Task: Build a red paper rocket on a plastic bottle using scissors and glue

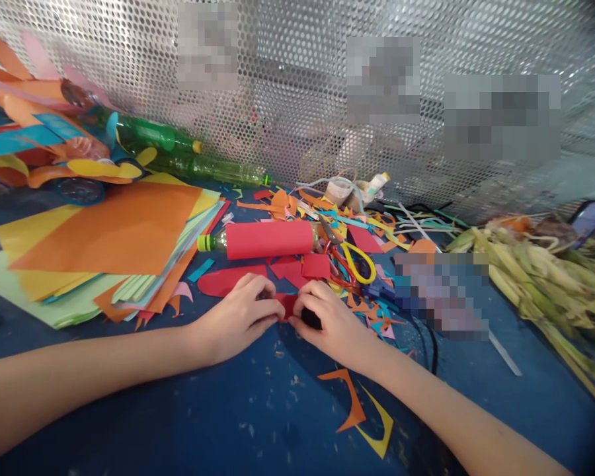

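Between my two hands is a small piece of red paper (288, 305). My left hand (250, 307) pinches its left side, and my right hand (322, 314) pinches its right side with curled fingers. Just beyond lies a plastic bottle (270, 239) on its side, wrapped in red paper, its yellow-green cap to the left. A long red cutout with a rounded end (223, 280) lies by my left hand, partly covered by it. More red paper (316, 266) rests behind my right hand. Scissors with red and yellow handles (357, 263) lie right of the bottle.
A stack of coloured paper (114, 231) lies at left, with green bottles (158, 139) and a paper-decorated bottle model (74, 165) behind. Paper scraps (347, 400) litter the blue table (203, 423). A blue glue gun (384, 291) and corn husks (520, 271) lie at right. Perforated metal sheeting (297, 99) stands behind.
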